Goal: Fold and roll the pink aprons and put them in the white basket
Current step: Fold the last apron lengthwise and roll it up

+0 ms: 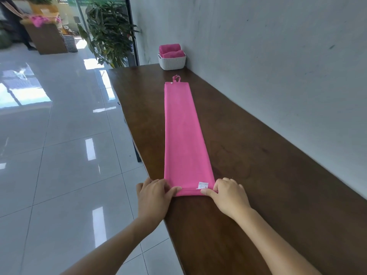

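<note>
Pink apron (182, 132) lies on the table (268, 185), folded into one long narrow strip. It runs lengthwise from the near part of the table toward the far end, roughly midway between the left edge and the wall-side edge. Its far end has a small strap loop (176, 78) and a white snap at the corner.

My left hand (154, 195) pinches the near-left corner of the apron, thumb on top of the turned-up hem, fingers curled at the side. My right hand (228, 195) pinches the near-right corner the same way, thumb along the hem. A white label (203, 185) sits on the fabric just beside my right thumb. The near end is turned over into a thin first fold under both thumbs.

White basket (172, 63) stands at the far end of the table, against the wall, well apart from the strip. Two rolled aprons (170, 50) lie in it, one above the other.

Potted plant (109, 30) stands beyond the far-left corner.
</note>
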Motion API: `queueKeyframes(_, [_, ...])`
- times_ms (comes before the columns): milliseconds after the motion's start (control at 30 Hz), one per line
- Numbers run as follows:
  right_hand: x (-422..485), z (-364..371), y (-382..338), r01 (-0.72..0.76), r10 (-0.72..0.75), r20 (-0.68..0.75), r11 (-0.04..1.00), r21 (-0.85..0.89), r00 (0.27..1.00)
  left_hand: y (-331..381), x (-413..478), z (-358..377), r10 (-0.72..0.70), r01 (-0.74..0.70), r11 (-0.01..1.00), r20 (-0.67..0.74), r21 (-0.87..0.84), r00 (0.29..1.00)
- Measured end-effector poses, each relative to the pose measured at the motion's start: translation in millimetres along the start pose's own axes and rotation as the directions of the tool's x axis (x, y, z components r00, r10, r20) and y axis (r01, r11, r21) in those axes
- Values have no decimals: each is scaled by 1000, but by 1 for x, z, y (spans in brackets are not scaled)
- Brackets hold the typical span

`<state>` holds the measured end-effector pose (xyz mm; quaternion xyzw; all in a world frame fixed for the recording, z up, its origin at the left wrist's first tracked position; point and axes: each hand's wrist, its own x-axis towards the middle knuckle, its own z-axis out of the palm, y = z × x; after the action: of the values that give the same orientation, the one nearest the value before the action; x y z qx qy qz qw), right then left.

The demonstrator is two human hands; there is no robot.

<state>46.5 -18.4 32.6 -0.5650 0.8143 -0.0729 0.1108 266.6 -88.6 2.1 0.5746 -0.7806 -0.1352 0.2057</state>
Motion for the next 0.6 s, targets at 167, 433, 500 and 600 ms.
queueKeyframes(167, [-2,-1,-2,-61,61,-36,998,-2,997,-8,4,1,129,-120,988,-92,95,987])
queueKeyframes(433, [-10,23,-11,125,-131,-358,991,-41,925,-18,10,15,522,-498,852,-220,159,824])
queueKeyframes(500, [-11,30,-16,157,-188,-392,981,-111,900,-17,7,16,642,-608,765,-175,210,747])
queueKeyframes(600, [-16,37,-20,213,-231,-393,973,-91,890,-22,4,17,670,-643,740,-129,200,731])
